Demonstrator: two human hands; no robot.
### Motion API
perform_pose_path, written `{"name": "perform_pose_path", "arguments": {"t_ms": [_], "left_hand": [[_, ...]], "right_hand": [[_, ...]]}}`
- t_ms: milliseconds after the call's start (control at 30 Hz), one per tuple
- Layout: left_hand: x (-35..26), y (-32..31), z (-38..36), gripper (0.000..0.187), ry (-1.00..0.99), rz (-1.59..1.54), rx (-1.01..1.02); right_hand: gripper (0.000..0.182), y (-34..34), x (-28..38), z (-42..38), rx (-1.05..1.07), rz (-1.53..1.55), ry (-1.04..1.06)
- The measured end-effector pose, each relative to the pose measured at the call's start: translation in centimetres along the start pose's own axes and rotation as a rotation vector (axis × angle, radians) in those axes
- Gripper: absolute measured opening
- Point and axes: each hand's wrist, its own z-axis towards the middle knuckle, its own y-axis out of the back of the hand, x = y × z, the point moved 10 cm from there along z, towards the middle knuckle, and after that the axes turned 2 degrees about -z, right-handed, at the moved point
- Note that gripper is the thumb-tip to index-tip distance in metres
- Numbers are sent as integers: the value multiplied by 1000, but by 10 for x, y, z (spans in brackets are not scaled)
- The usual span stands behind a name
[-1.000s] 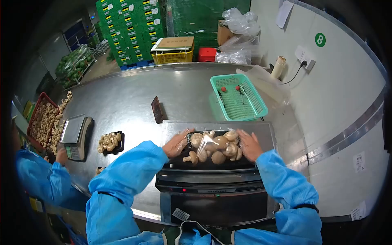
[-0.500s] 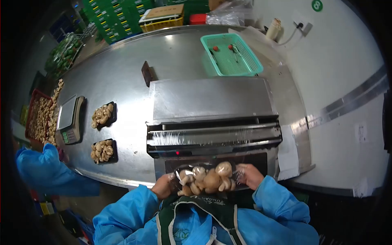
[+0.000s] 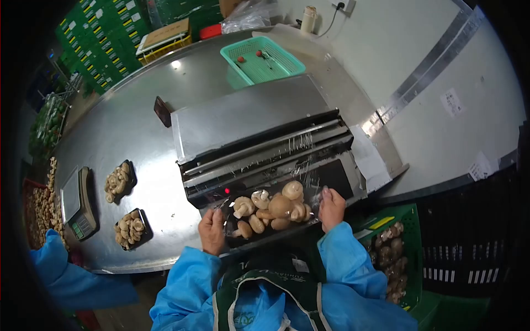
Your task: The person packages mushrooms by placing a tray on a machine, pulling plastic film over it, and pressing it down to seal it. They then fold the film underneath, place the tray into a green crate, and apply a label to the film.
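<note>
A black tray of brown mushrooms [image 3: 279, 207] is in front of me, with clear plastic film [image 3: 308, 175] stretched over it. My left hand [image 3: 211, 230] is closed on the film at the tray's left end. At the right end my right hand [image 3: 332, 208] pinches the film between thumb and fingers. The tray lies at the front of the film wrapping machine [image 3: 265, 151], over its dark plate [image 3: 334, 179]. A red light glows on the machine's front left. How far the film reaches under the tray is hidden.
Two trays of mushrooms [image 3: 118, 182] [image 3: 131, 229] and a scale [image 3: 79, 204] stand to the left, beside loose mushrooms [image 3: 45, 215]. Behind the machine is a green basket [image 3: 262, 60]. A green crate [image 3: 415, 248] holds wrapped mushrooms at lower right. Another person's blue sleeve [image 3: 72, 281] shows at left.
My view has turned, so the machine looks tilted. The tray has moved from near my body up against the machine's front, both hands still holding the film. The crate at right has come into view.
</note>
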Motion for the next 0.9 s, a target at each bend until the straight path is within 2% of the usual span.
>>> {"name": "perform_pose_path", "arguments": {"t_ms": [33,100,167,200,233,300,367,400,433,500,533,567,600,633,667,700,733,767,833,900], "left_hand": [[-5,5,-5,24,-24,47,45],[0,14,-17,25,39,34,91],[-1,15,-22,23,23,297,165],[-4,3,-12,22,-113,569,226],[-7,-10,0,22,-122,574,239],[-36,-57,8,19,-505,978,293],[-31,-78,16,19,-548,974,328],[-29,-87,15,18,-575,964,353],[-18,-95,8,15,-510,935,457],[-10,-104,-9,15,-365,775,577],[27,-103,-19,19,21,111,703],[-38,-110,-51,25,-254,87,801],[-2,-100,-72,32,115,-175,906],[67,-94,-102,38,870,-747,695],[18,-105,-109,49,84,-794,1254],[-29,-115,-144,59,189,-684,1145],[-64,-121,-171,70,576,-747,1231],[-72,-123,-185,78,866,-871,1217],[-69,-120,-192,75,759,-671,1489],[-57,-99,-227,71,1539,-815,1400]], "right_hand": [[30,10,-9,-18,-11,136,-75],[28,36,-31,-56,-2,195,-193],[29,57,-64,-78,-51,155,-199],[29,65,-81,-78,-120,141,-208],[26,76,-105,-57,-123,-60,1],[25,58,-85,-45,-263,-359,340],[16,22,-146,-31,-174,245,100],[16,20,-149,-36,-181,257,100],[19,-11,-175,-47,74,686,-200],[46,-80,-158,-113,622,1514,-801],[55,-82,-116,-122,1226,1364,131],[47,-91,-112,-143,1144,1442,-425],[40,-88,-94,-174,960,1520,-859],[33,-84,-72,-202,798,1570,-1138],[26,-79,-62,-229,590,1595,-1372],[19,-71,-52,-256,389,1564,-1566],[22,-60,-129,-248,273,1157,-1207],[22,-53,-131,-254,265,1155,-1223],[33,-23,-103,-236,743,593,-689],[30,-13,-55,-193,1071,-130,-82]]}}
